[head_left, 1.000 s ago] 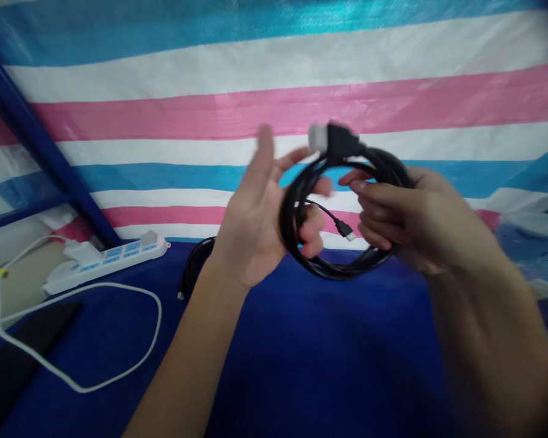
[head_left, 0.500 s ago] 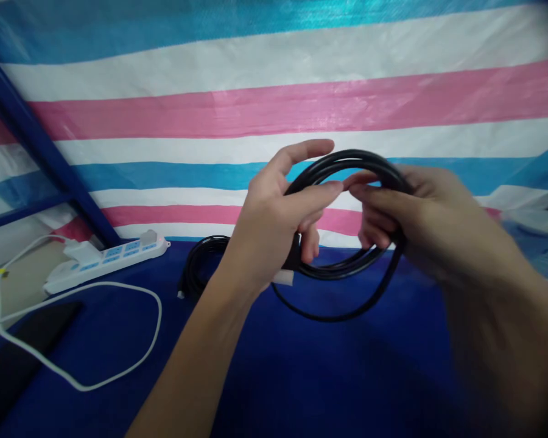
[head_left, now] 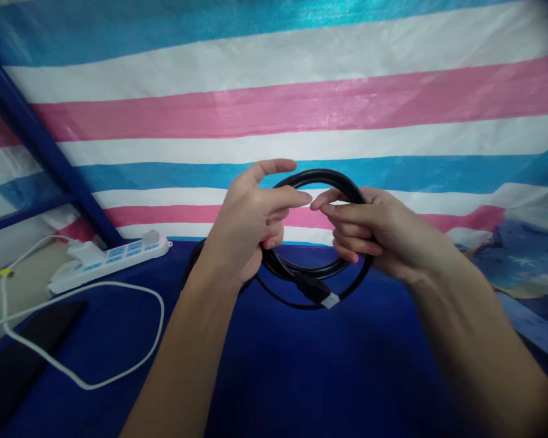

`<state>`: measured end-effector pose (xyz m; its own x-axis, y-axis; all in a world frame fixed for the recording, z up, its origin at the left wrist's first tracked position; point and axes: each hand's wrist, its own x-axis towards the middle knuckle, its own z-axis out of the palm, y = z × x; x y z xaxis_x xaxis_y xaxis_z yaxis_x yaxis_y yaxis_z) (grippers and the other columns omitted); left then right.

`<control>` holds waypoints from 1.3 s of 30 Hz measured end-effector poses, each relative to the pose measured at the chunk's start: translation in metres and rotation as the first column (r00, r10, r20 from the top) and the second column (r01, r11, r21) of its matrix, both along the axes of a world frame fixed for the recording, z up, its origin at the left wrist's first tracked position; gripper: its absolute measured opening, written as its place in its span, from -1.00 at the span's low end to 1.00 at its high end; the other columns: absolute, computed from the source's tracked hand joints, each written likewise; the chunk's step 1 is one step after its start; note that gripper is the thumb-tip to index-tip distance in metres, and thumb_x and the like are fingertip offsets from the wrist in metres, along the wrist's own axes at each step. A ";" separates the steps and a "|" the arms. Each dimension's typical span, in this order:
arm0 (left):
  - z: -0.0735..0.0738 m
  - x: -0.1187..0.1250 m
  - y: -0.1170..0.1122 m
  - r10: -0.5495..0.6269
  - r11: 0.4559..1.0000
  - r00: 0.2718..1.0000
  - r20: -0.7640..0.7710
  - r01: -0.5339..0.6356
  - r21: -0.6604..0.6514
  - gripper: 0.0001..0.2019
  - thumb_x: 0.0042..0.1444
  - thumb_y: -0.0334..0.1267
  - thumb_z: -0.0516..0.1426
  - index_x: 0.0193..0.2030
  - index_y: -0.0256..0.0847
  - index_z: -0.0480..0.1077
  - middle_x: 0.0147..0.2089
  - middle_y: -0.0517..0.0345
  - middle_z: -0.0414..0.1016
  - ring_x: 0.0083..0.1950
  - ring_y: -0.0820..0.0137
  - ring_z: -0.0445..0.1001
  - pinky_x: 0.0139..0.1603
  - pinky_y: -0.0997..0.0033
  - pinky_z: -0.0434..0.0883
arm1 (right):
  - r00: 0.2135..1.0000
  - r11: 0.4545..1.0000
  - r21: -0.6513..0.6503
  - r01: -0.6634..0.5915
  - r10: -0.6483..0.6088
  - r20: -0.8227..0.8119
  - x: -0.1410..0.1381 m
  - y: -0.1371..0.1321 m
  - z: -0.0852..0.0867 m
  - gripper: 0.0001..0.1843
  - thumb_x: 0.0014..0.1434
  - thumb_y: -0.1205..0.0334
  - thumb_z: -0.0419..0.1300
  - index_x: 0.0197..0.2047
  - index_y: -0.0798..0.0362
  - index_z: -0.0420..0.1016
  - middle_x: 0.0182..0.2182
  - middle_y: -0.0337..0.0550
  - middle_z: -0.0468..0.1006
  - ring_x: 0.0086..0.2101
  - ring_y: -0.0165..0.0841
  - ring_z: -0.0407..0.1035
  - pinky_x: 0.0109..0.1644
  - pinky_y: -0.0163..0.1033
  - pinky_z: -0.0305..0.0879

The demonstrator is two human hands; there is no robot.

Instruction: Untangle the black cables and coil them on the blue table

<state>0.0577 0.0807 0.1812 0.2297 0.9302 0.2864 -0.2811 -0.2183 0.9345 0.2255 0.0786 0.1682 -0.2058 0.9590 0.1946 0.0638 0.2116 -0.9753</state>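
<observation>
A coiled black cable (head_left: 322, 176) is held up between my two hands, above the blue tabletop. My left hand (head_left: 251, 219) is closed around the coil's left side, with its index finger stretched out over the top. My right hand (head_left: 377, 225) grips the right side, its fingers curled through the loop. The two hands' fingertips nearly meet in the middle of the ring. At the bottom of the coil hangs a flat black plug (head_left: 315, 290) with a pale tip. One looser strand bows below the other turns.
Behind my left wrist lies another black cable coil (head_left: 192, 255). A white power strip (head_left: 119, 258) with a plugged-in adapter stands at the left, near a looped white cable (head_left: 89, 387) and a dark flat object (head_left: 31, 359). Striped sheeting (head_left: 274, 115) hangs behind; a bluish plastic package (head_left: 520, 249) is at right.
Both hands and the coil have moved left and slightly down. The plug has swung from beside my left fingers to the bottom middle of the coil.
</observation>
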 end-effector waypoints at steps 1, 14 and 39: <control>-0.002 0.000 0.001 -0.041 0.999 0.998 -0.055 0.040 -0.010 -0.71 -0.09 -0.46 0.20 -0.19 -0.15 0.36 -0.71 0.46 0.01 -0.76 0.68 -0.06 -0.75 0.66 -0.03 | 0.999 1.000 0.002 0.001 -0.001 0.038 0.001 0.000 0.000 -0.95 0.12 0.30 0.16 -0.33 0.05 0.46 -0.79 -0.47 0.02 -0.76 -0.59 -0.13 -0.70 -0.41 0.07; -0.012 0.008 0.015 -0.065 0.994 0.986 0.151 0.077 -0.079 -0.85 -0.02 -0.53 0.12 -0.46 -0.22 0.27 -0.71 0.47 -0.12 -0.75 0.69 -0.20 -0.75 0.62 -0.12 | 0.918 0.972 0.024 -0.232 0.227 -0.326 0.021 0.007 -0.003 -0.96 0.16 0.35 0.17 -0.35 0.08 0.38 -0.65 -0.40 0.30 -0.73 -0.58 0.12 -0.56 -0.36 0.27; -0.019 0.005 0.010 -0.454 0.879 0.741 -0.495 0.463 -0.113 -0.73 -0.09 -0.29 0.28 -0.22 -0.15 0.38 -0.41 0.18 0.47 -0.49 0.46 0.42 -0.50 0.55 0.32 | 0.854 0.983 0.101 -0.155 0.081 0.514 0.027 -0.013 0.004 -0.84 -0.13 0.52 0.18 -0.64 0.13 0.40 -0.68 -0.31 0.30 -0.65 -0.55 0.09 -0.64 -0.39 -0.12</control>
